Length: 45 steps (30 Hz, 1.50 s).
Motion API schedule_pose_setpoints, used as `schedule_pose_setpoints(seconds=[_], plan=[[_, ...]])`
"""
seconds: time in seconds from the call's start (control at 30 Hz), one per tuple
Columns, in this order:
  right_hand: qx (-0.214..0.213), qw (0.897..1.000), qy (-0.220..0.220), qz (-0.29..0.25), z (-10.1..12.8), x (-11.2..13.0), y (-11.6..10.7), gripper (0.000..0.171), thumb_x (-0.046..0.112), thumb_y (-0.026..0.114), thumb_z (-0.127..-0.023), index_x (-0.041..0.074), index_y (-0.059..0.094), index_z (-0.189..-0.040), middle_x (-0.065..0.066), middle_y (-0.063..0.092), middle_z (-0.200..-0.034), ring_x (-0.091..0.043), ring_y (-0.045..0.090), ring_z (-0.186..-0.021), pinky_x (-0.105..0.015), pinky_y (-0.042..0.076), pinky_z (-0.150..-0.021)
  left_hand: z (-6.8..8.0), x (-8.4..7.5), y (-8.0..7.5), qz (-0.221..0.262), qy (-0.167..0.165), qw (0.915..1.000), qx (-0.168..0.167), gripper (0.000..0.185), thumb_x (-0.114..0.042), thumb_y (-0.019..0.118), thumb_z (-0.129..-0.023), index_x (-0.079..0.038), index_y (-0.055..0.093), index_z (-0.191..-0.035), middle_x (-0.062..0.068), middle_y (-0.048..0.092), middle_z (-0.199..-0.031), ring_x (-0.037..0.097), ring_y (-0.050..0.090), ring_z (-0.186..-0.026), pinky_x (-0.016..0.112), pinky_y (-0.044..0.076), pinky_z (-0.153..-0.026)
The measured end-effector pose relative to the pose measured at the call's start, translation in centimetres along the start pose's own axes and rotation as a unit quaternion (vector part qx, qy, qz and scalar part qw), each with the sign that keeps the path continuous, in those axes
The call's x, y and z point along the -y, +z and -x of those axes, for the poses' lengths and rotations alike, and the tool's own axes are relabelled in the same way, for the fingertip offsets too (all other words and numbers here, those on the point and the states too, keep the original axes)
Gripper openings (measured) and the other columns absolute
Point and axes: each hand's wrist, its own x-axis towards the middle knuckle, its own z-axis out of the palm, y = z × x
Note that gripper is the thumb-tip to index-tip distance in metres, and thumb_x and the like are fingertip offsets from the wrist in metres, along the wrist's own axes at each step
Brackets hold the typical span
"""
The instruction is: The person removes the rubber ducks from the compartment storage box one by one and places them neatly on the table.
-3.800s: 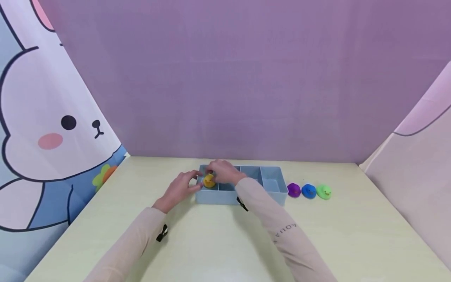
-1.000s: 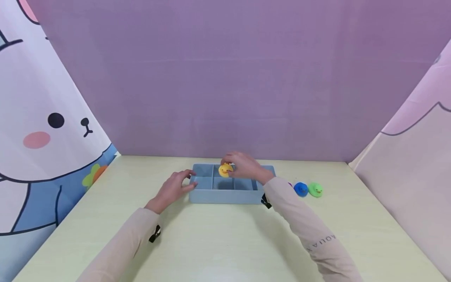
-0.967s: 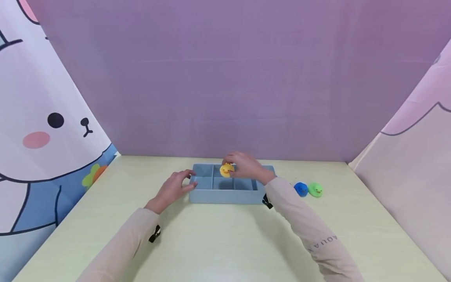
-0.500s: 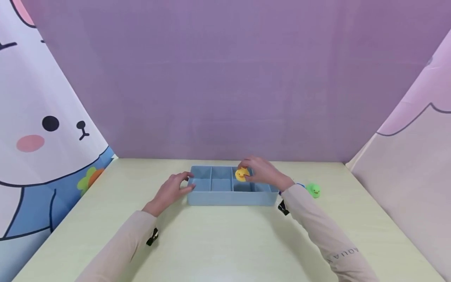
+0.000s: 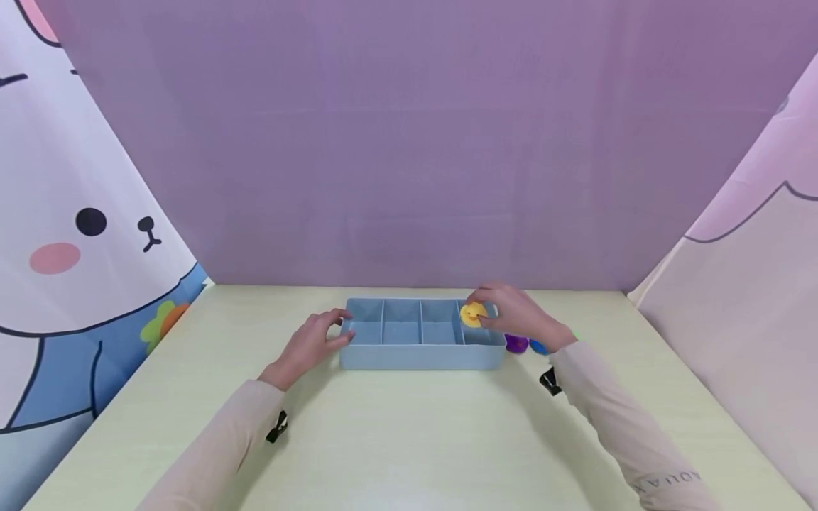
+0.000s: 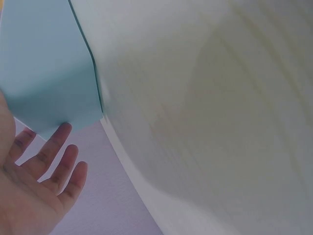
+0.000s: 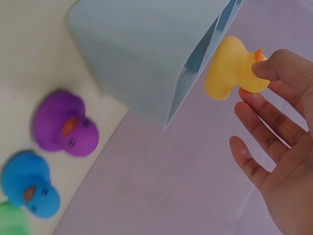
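The right hand (image 5: 520,319) pinches the yellow rubber duck (image 5: 473,314) over the blue divided tray's (image 5: 418,355) 3 o'clock compartment, so lowering and letting go seems next, while the left hand (image 5: 313,344), fingers relaxed, steadies its 9 o'clock end.

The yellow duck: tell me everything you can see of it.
The yellow duck is a small, smooth toy that looks like soft rubber or plastic, with a rounded body, a rounded head and an orange beak. The right hand pinches it at the head end between thumb and fingertips. It hangs over the rightmost part of the blue divided tray, just above the rim; whether it touches the tray cannot be told. Purple and blue ducks lie on the table beside the tray, apart from it.
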Motion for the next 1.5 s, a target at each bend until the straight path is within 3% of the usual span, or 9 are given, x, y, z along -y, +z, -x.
schedule_pose_setpoints(seconds=[0.27, 0.8, 1.13, 1.5], plan=[[0.000, 0.999, 0.043, -0.003, 1.9, -1.9, -1.3, 0.030, 0.012, 0.071, -0.076, 0.012, 0.066, -0.105, -0.001, 0.064, -0.104, -0.022, 0.057, -0.100, -0.042, 0.048, -0.086, 0.1, 0.2, -0.1, 0.001, -0.001, 1.0000, 0.002, 0.039, -0.029, 0.059, -0.088, -0.008, 0.055, -0.120, 0.013, 0.060, -0.114, 0.033, 0.053, -0.106, 0.049, 0.044, -0.087], [0.009, 0.996, 0.086, 0.025, 6.6, -5.8, -2.9, 0.030, 0.007, 0.071, -0.074, 0.007, 0.065, -0.103, -0.005, 0.064, -0.098, -0.024, 0.059, -0.092, -0.043, 0.050, -0.080, -0.1, -0.1, -0.1, -0.005, 0.006, 1.0000, 0.004, 0.040, -0.031, 0.060, -0.087, -0.008, 0.055, -0.120, 0.014, 0.061, -0.113, 0.032, 0.054, -0.105, 0.048, 0.045, -0.086], [-0.018, 0.997, 0.070, 0.039, 9.9, -8.9, -3.1, 0.030, 0.000, 0.072, -0.069, 0.003, 0.065, -0.097, -0.006, 0.063, -0.091, -0.026, 0.058, -0.085, -0.045, 0.049, -0.076, 0.0, 0.0, 0.0, -0.002, 0.004, 1.0000, 0.004, 0.040, -0.030, 0.060, -0.087, -0.009, 0.055, -0.120, 0.014, 0.061, -0.112, 0.033, 0.054, -0.105, 0.048, 0.044, -0.086], [-0.061, 0.995, 0.050, 0.059, 12.7, -11.7, -3.6, 0.033, -0.006, 0.074, -0.060, 0.002, 0.066, -0.091, -0.005, 0.065, -0.086, -0.022, 0.056, -0.076, -0.034, 0.048, -0.068, 0.1, 0.0, -0.3, -0.004, -0.002, 1.0000, 0.006, 0.039, -0.031, 0.059, -0.087, -0.009, 0.055, -0.120, 0.014, 0.061, -0.113, 0.033, 0.054, -0.106, 0.048, 0.044, -0.085]])
